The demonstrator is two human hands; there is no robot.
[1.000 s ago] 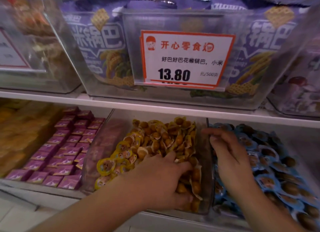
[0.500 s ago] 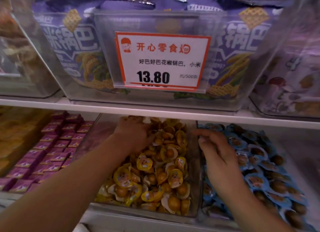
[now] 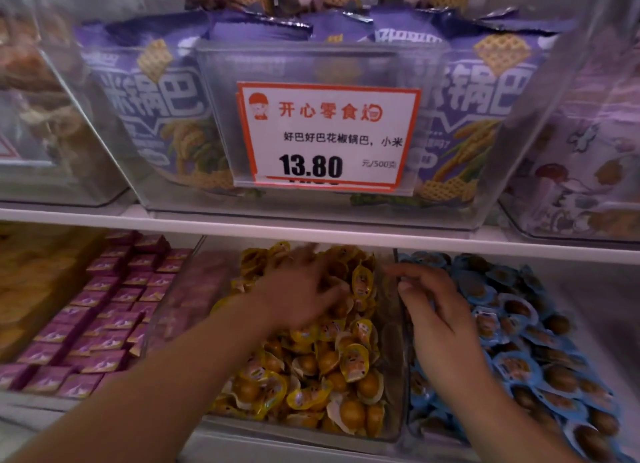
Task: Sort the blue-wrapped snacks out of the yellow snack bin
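Note:
A clear bin on the lower shelf holds a heap of yellow-wrapped snacks. My left hand lies blurred over the back half of that heap, fingers spread and reaching into the wrappers; I cannot see anything held in it. No blue wrapper shows among the yellow ones. To the right, a second bin holds the blue-wrapped snacks. My right hand rests at that bin's left edge, fingers loosely bent over the blue packs, with nothing visibly held.
Purple-wrapped squares fill the bin to the left. A white shelf board runs just above the hands, carrying a clear bin of purple bags with a price tag. Headroom over the back of the lower bins is low.
My left hand went from the front of the yellow heap to its back, then shifted right toward the middle. My right hand stayed at the blue bin's edge. The camera moved closer.

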